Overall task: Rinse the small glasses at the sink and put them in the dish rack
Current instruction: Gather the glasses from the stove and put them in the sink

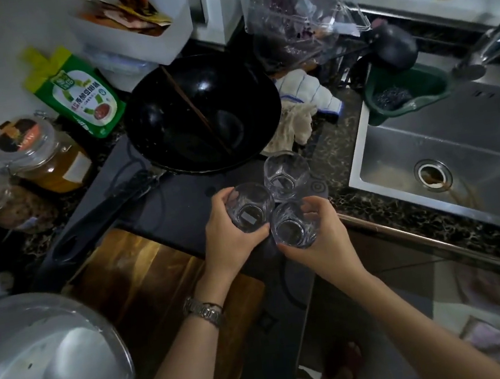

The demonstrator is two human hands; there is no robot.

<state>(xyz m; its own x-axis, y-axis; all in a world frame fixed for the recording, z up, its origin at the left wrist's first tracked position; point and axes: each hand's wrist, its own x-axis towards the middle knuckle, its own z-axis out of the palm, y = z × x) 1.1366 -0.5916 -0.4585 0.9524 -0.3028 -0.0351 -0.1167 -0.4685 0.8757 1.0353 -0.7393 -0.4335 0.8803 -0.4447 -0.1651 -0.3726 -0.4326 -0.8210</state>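
Left hand (226, 227) curled round a small clear glass (249, 206), right hand (317, 231) curled round a second glass (291, 226), both held over the dark cooktop (181, 204), rims touching. Third glass (286, 174) just beyond them on the cooktop, touching or nearly touching both. Black wok (201, 113) with chopsticks behind, cloths (299, 114) beside it. Steel sink (445, 152) to the right, green strainer basket (403, 91) at its corner. Watch on left wrist. Wooden board (147, 284) on counter, near left
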